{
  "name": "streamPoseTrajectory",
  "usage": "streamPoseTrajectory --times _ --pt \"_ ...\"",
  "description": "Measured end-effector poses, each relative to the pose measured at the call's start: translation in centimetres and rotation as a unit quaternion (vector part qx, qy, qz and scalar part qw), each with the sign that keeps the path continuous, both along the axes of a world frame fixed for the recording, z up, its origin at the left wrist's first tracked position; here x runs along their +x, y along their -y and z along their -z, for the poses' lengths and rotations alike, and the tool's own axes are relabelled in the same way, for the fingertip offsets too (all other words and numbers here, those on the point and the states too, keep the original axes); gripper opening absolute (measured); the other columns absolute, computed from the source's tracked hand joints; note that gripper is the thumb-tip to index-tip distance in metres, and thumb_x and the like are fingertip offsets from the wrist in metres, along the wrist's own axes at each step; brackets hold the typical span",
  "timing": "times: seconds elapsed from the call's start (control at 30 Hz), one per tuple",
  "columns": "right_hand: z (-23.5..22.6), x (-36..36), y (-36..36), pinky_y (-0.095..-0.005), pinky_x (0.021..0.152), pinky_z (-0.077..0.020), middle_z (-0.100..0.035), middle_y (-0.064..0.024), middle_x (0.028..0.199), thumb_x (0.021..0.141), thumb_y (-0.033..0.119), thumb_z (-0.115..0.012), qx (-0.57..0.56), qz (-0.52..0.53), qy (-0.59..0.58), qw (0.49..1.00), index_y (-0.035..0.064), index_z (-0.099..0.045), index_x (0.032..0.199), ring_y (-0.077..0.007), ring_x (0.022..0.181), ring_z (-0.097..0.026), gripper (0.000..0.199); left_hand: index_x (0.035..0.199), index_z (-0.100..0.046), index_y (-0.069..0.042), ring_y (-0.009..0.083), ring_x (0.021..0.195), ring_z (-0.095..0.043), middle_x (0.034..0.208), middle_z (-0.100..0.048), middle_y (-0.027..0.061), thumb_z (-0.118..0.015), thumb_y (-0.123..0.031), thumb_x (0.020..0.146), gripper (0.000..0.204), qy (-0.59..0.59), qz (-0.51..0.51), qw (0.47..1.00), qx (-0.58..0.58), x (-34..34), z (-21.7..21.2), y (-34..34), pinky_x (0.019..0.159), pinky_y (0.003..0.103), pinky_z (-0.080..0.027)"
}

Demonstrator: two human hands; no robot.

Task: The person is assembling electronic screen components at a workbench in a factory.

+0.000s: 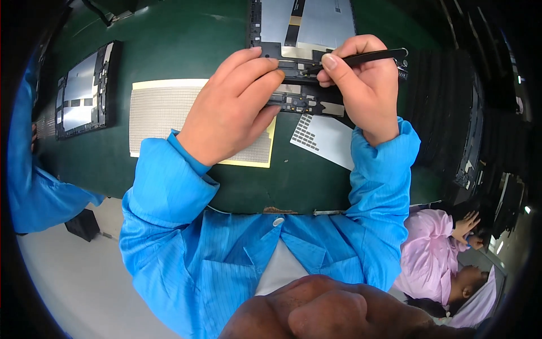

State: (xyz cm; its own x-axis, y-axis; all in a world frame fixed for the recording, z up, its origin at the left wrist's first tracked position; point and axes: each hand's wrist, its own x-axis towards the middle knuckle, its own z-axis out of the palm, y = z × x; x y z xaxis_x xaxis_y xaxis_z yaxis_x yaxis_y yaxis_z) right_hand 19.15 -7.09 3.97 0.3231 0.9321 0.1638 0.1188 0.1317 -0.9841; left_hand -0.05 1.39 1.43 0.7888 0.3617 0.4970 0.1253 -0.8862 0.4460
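A worker in a blue anti-static coat bends over an opened tablet chassis lying at the far middle of a dark green work mat. The left hand lies flat across the chassis's near edge, fingers extended and pressing down on the dark component strip there; it grasps nothing. The right hand is closed around a pair of black tweezers, pinched between thumb and forefinger, with the tips pointing left and touching the chassis just beyond the left hand's fingertips. Whether the tweezer tips hold anything is too small to tell.

Just near of the left hand, partly under it, lies a pale yellow sheet covered with a fine grid of small pieces. Under the right wrist sits a white sheet carrying rows of small dark stickers. A second opened tablet chassis rests at the far left of the mat, beside another person's blue sleeve. At the near right, a person in a pink coat is seated at a neighbouring dark bench.
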Motion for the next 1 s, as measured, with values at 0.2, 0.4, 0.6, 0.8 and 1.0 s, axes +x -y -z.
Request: streamPoseTrajectory --times 0.2,0.4,0.6,0.8,1.0 --pt "-0.1 0.5 -0.1 -0.0231 0.060 -0.0512 -0.058 -0.0080 0.076 0.084 0.003 -0.062 -0.011 -0.011 0.017 1.000 -0.0009 -0.049 0.090 -0.0110 0.068 -0.060 0.015 0.108 -0.055 -0.005 0.0362 0.111 -0.048 0.112 -0.054 0.0114 -0.075 -0.007 0.063 0.049 0.003 -0.008 1.000 -0.010 0.2 -0.1 0.1 0.094 0.042 -0.043" --pt "0.5 0.3 0.3 -0.0235 0.058 -0.0473 -0.057 -0.0063 0.074 0.083 0.003 -0.062 0.006 -0.016 0.078 0.997 -0.0002 -0.050 0.088 -0.0108 0.067 -0.059 0.014 0.110 -0.056 -0.011 0.0338 0.107 -0.049 0.106 -0.053 0.0102 -0.076 -0.012 0.063 0.051 -0.030 -0.052 0.998 0.019 1.4 -1.0 1.2 0.091 0.042 -0.044" --pt "0.7 0.0 0.5 -0.0235 0.057 -0.0461 -0.057 -0.0056 0.073 0.082 0.003 -0.064 0.013 -0.012 0.117 0.993 -0.0001 -0.052 0.086 -0.0106 0.066 -0.058 0.013 0.108 -0.058 -0.013 0.0321 0.105 -0.048 0.106 -0.052 0.0100 -0.076 -0.015 0.063 0.049 -0.031 -0.059 0.997 0.041 1.1 -0.6 1.2 0.088 0.041 -0.045" --pt "0.1 -2.7 4.0 -0.0253 0.061 -0.0520 -0.061 -0.0100 0.077 0.083 -0.001 -0.062 0.018 0.036 -0.162 0.986 -0.0003 -0.049 0.091 -0.0135 0.067 -0.061 0.015 0.109 -0.060 -0.012 0.0350 0.108 -0.045 0.109 -0.050 0.0131 -0.073 -0.009 0.067 0.045 -0.029 -0.030 0.999 0.017 1.4 0.1 0.7 0.091 0.042 -0.041" --pt "3.3 -5.5 4.4 -0.0238 0.063 -0.0496 -0.057 -0.0060 0.080 0.083 0.001 -0.064 -0.126 -0.012 -0.118 0.985 0.0011 -0.050 0.091 -0.0114 0.072 -0.059 0.016 0.109 -0.061 -0.016 0.0359 0.108 -0.045 0.120 -0.050 0.0145 -0.066 0.000 0.070 0.042 -0.008 -0.048 0.996 0.070 1.2 1.6 -0.1 0.091 0.040 -0.041"
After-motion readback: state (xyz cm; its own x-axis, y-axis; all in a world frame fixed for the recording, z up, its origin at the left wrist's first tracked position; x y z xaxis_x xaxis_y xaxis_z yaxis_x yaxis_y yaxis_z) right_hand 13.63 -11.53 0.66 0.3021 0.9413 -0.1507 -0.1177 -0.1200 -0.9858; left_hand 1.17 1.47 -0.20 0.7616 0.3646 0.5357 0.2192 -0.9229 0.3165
